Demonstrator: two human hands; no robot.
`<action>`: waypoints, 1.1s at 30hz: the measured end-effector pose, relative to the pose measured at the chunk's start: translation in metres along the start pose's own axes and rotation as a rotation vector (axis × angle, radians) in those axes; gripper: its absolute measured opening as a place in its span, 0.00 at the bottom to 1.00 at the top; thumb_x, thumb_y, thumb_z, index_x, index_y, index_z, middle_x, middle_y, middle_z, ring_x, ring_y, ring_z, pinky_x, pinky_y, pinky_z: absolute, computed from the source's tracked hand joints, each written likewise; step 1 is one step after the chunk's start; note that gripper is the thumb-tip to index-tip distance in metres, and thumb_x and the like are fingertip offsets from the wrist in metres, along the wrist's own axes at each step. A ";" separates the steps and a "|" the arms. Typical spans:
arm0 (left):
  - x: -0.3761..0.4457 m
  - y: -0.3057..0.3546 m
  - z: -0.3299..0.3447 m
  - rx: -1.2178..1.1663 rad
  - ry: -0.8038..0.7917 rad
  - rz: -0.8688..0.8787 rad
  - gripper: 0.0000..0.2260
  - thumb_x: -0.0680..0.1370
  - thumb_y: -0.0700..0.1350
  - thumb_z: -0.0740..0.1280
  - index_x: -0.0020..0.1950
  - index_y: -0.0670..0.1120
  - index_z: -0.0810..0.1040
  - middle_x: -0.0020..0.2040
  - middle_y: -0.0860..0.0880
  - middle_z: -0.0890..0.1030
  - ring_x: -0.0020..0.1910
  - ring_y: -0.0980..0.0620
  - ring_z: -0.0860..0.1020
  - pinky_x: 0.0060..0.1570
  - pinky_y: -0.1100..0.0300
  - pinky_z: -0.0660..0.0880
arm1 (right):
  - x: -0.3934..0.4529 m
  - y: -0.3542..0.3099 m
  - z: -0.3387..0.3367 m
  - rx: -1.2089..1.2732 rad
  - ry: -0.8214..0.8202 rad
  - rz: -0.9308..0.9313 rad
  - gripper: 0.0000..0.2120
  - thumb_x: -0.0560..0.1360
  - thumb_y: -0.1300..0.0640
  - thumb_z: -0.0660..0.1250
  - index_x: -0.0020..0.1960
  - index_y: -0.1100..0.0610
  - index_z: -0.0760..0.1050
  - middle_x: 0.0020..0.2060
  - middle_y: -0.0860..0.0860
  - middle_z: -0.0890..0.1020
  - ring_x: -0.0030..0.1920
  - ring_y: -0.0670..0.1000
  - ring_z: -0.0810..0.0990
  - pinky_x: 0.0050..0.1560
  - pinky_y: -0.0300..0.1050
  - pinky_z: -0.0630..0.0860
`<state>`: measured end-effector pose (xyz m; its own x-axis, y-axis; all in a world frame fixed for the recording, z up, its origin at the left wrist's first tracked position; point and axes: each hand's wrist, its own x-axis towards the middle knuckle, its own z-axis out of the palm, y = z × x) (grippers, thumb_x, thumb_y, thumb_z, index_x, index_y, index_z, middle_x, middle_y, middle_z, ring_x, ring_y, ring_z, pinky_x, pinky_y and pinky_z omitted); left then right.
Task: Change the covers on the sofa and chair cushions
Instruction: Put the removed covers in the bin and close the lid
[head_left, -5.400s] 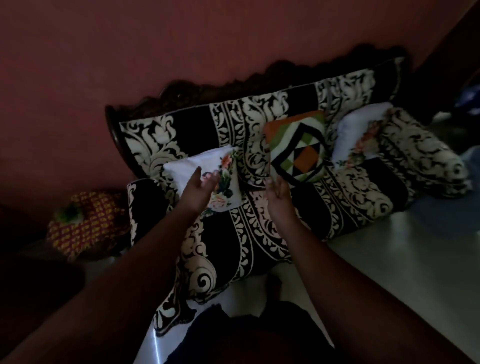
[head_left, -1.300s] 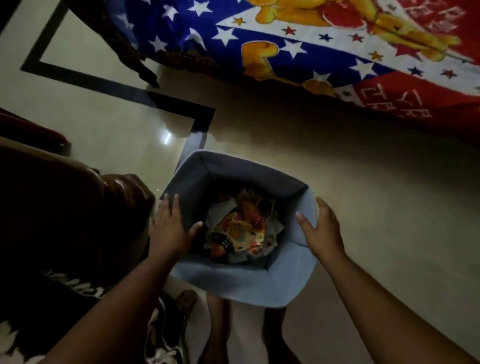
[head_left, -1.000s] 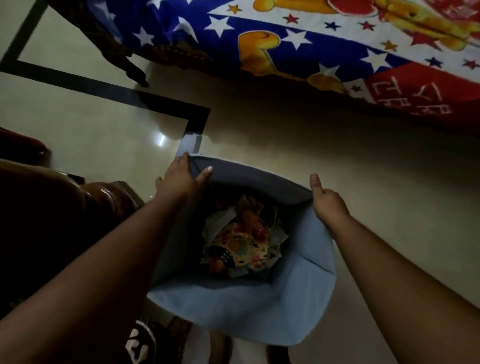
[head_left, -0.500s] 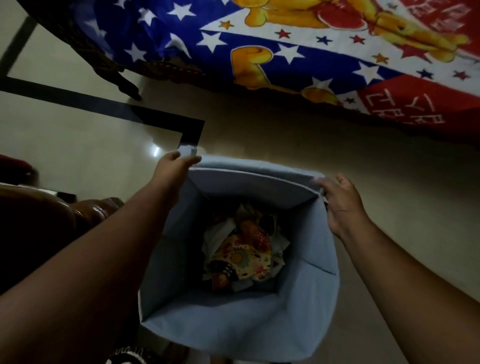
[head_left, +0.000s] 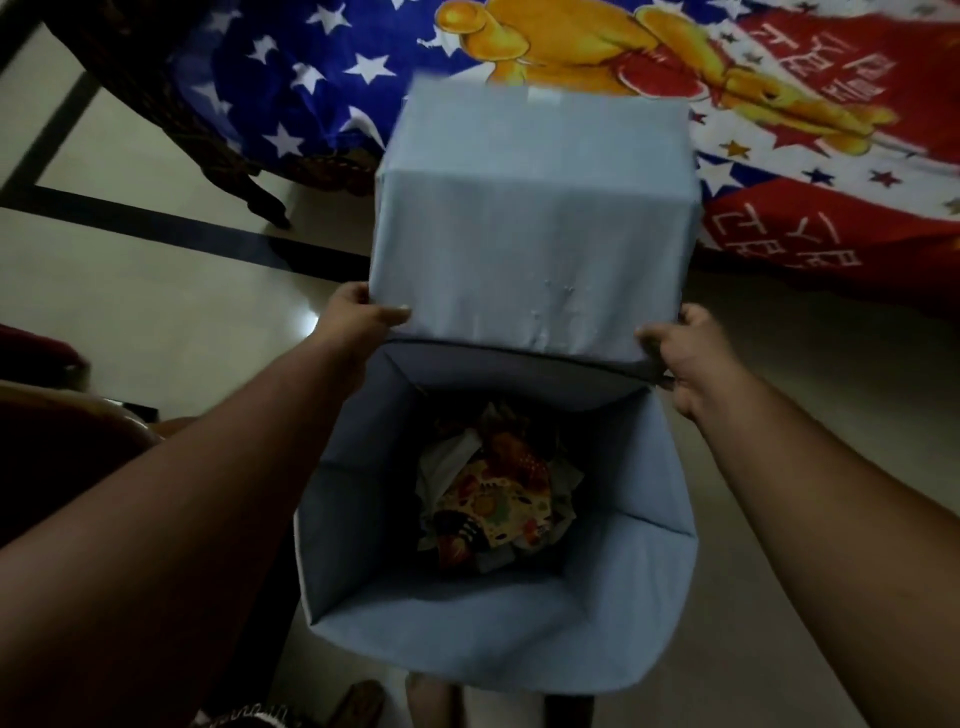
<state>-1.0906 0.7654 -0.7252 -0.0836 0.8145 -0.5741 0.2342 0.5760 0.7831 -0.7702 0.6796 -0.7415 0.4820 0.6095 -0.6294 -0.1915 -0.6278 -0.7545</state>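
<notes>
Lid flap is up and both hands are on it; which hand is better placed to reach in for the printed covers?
Probably left hand: it only pinches the flap corner; right hand grips flap and bin rim.

Glossy cream tiled floor (head_left: 156, 312) with a dark inlaid border stripe (head_left: 171, 231), bedsheet (head_left: 322, 67) printed with white stars and a yellow bear, carved dark wooden bed leg (head_left: 260, 195)

Reaching both bare arms forward and down, left hand (head_left: 358, 314) pinching the near left corner of the flap (head_left: 530, 228), thumb on top, right hand (head_left: 680, 353) curling around its near right corner.
</notes>
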 end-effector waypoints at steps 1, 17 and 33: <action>-0.004 0.007 0.001 -0.014 0.018 0.014 0.13 0.78 0.35 0.70 0.62 0.41 0.75 0.56 0.45 0.80 0.37 0.59 0.80 0.32 0.70 0.76 | -0.001 -0.008 0.002 0.015 0.012 -0.029 0.17 0.78 0.62 0.69 0.63 0.53 0.69 0.48 0.49 0.78 0.42 0.48 0.79 0.29 0.37 0.73; -0.114 0.112 -0.030 -0.217 0.002 0.118 0.18 0.81 0.61 0.65 0.66 0.54 0.70 0.57 0.49 0.79 0.52 0.47 0.80 0.49 0.49 0.79 | -0.125 -0.110 -0.009 0.273 0.091 -0.303 0.35 0.74 0.42 0.74 0.76 0.48 0.64 0.67 0.45 0.76 0.65 0.49 0.75 0.60 0.52 0.74; -0.251 0.085 -0.085 -0.770 -0.086 -0.192 0.32 0.74 0.70 0.65 0.67 0.48 0.77 0.64 0.44 0.79 0.61 0.41 0.79 0.57 0.35 0.79 | -0.270 -0.084 -0.082 0.645 -0.172 0.158 0.48 0.63 0.20 0.64 0.71 0.52 0.71 0.63 0.58 0.80 0.62 0.64 0.79 0.48 0.72 0.79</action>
<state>-1.1318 0.6157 -0.4937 0.0277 0.7059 -0.7078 -0.5140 0.6173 0.5956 -0.8141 0.5282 -0.4934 0.2741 0.6362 -0.7212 -0.7446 -0.3342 -0.5778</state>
